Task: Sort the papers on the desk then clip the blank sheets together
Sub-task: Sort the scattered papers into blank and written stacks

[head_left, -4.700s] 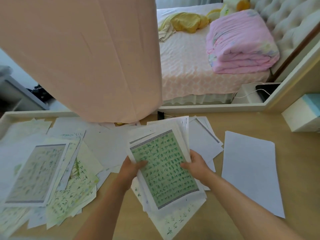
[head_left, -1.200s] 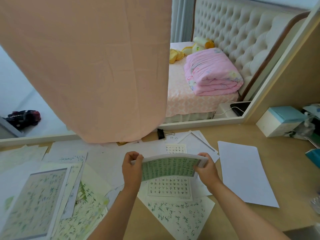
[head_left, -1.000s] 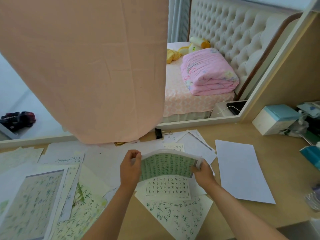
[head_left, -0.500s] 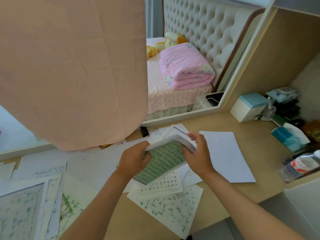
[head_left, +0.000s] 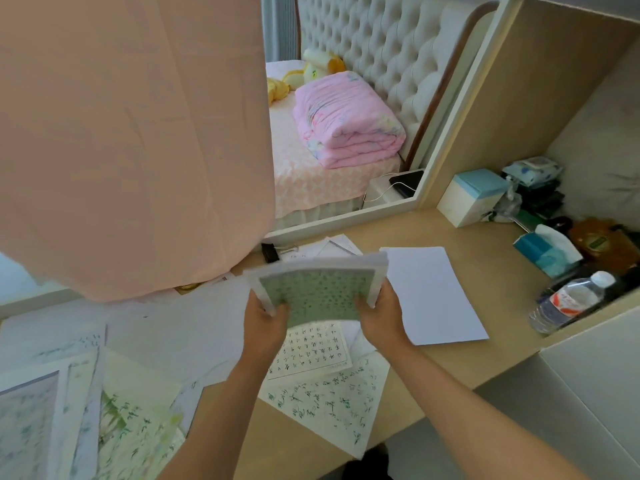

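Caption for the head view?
Left hand and right hand hold a green-topped paper stack above the desk, blank sheet lying to its right.

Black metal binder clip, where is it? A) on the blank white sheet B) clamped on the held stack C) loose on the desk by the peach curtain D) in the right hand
C: the black metal binder clip lies loose on the wooden desk, beyond the green-printed paper stack that the left hand and right hand grip.

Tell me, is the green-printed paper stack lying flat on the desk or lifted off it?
Lifted: the left hand and right hand grip the green-printed paper stack by its sides, tilted above the wooden desk.
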Demonstrator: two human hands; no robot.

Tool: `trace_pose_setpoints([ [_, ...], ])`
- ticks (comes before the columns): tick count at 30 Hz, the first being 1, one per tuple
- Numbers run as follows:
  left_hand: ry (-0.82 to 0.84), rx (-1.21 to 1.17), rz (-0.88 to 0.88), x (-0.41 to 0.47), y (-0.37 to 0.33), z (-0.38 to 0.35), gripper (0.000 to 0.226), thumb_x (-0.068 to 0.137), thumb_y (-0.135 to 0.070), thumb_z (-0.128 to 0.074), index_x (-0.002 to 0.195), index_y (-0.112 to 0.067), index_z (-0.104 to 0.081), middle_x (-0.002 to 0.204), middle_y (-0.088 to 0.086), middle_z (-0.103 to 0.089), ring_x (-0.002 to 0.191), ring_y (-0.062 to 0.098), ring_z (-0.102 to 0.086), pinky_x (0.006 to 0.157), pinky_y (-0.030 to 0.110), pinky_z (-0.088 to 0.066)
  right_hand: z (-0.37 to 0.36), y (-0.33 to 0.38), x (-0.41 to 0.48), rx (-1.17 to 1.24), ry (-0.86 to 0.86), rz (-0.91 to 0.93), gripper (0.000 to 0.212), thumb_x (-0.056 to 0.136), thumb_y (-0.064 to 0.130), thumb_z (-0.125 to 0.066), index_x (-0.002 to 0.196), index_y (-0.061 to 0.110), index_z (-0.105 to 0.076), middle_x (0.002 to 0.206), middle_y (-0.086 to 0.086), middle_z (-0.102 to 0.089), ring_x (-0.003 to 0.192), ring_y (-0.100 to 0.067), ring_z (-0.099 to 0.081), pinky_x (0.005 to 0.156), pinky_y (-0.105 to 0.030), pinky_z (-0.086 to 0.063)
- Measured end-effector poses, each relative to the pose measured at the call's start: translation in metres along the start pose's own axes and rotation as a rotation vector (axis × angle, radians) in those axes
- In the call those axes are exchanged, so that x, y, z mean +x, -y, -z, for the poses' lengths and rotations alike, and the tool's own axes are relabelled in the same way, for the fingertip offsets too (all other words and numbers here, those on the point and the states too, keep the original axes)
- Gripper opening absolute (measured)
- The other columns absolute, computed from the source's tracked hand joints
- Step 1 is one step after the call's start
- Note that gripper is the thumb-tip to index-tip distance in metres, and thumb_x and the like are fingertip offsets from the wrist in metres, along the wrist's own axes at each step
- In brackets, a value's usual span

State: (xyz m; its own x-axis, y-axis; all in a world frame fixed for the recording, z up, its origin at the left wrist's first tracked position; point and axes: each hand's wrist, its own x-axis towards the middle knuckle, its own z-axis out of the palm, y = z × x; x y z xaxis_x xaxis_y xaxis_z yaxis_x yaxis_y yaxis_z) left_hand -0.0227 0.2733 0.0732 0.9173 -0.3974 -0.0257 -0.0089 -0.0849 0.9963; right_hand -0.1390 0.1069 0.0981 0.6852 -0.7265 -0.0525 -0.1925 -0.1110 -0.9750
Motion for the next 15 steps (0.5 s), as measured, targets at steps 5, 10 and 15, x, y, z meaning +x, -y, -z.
trace_pose_setpoints([
  [5,0.118,0.231,0.025,-0.012,0.035,-0.016,0.029,0.098,-0.016,-0.055,0.121,-0.027,-0.041,0.115,-0.008,-0.056,0.105,0.01,-0.056,0.078,0.012,-0.045,0.005,-0.046,-0.004,-0.179,0.144,-0.112,0.041,0.101,0.009,-0.046,0.132,0.028,-0.026,0.118,0.007,-0.056,0.109,-0.013,-0.059,0.085,-0.027,-0.052],
  [10,0.114,0.454,0.021,0.0,0.029,-0.039,0.014,0.099,-0.009,-0.044,0.11,-0.017,-0.042,0.102,-0.001,-0.056,0.092,0.018,-0.058,0.074,0.033,-0.05,0.026,-0.053,0.024,-0.295,0.161,-0.126,0.024,0.102,0.01,-0.036,0.124,0.018,-0.029,0.112,-0.008,-0.058,0.104,-0.027,-0.061,0.086,-0.049,-0.055],
  [15,0.158,0.473,0.173,0.024,0.0,-0.103,0.011,0.097,-0.011,-0.041,0.106,-0.016,-0.036,0.098,0.001,-0.056,0.084,0.018,-0.061,0.069,0.042,-0.056,0.075,-0.054,0.077,-0.304,0.094,-0.175,0.023,0.102,0.008,-0.034,0.124,0.014,-0.035,0.108,-0.003,-0.058,0.085,-0.022,-0.062,0.065,-0.039,-0.053],
])
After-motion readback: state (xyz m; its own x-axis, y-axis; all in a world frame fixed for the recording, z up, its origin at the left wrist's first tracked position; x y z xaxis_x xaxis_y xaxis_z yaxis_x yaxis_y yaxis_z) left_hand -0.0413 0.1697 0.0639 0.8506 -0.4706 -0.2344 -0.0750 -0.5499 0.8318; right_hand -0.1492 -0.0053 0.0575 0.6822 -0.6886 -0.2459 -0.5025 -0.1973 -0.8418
